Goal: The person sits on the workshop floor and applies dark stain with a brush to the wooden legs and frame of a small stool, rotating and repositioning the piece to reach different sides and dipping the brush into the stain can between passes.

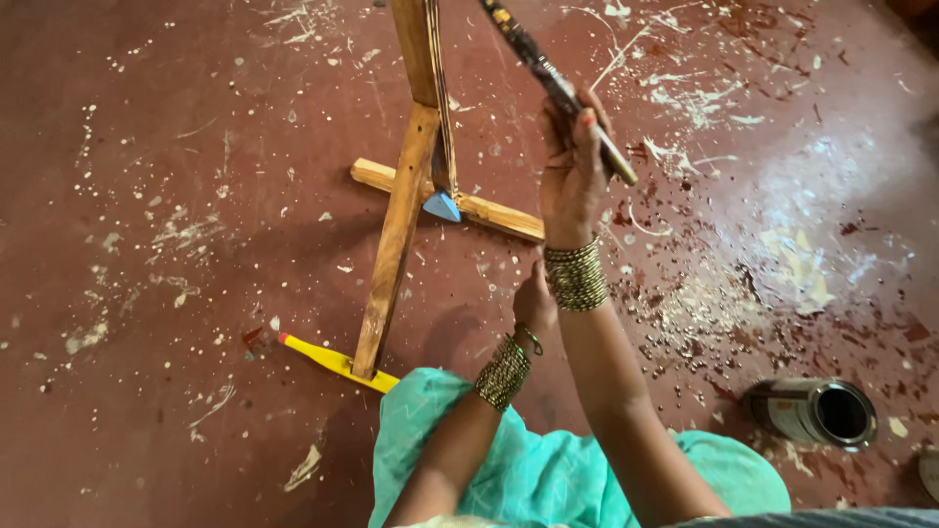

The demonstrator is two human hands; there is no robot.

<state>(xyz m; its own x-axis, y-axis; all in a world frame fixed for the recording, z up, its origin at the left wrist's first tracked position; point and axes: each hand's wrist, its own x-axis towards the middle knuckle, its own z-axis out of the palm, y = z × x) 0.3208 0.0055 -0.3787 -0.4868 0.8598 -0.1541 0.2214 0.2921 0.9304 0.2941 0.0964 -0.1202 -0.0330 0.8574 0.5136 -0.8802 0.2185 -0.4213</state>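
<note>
Dark red floor all over, speckled and streaked with pale paint splatter, thickest off to the right. Standing on it, a wooden easel-type frame: one leg slanting down to the lower left, a crosspiece lying flat behind, top cut off by the frame edge. Teal garment spread across the lap at the bottom. Yellow stick-like piece flat on the floor right at the foot of the slanted leg, red tip pointing left, other end running under the teal cloth. Open metal tin lying on its side at lower right, well apart from the frame, dark mouth facing right. Right hand raised and closed around a long paint-stained brush handle, held tilted with its upper end going off the top edge near the frame's upright and its lower end poking out past the fingers to the right. Stack of gold bangles on that wrist. Left hand lower down, just under the right wrist and near the crosspiece; mostly hidden from here, so can't tell if open or closed or holding anything. More bangles on that wrist too. Small blue wedge tucked where the leg meets the crosspiece.
</note>
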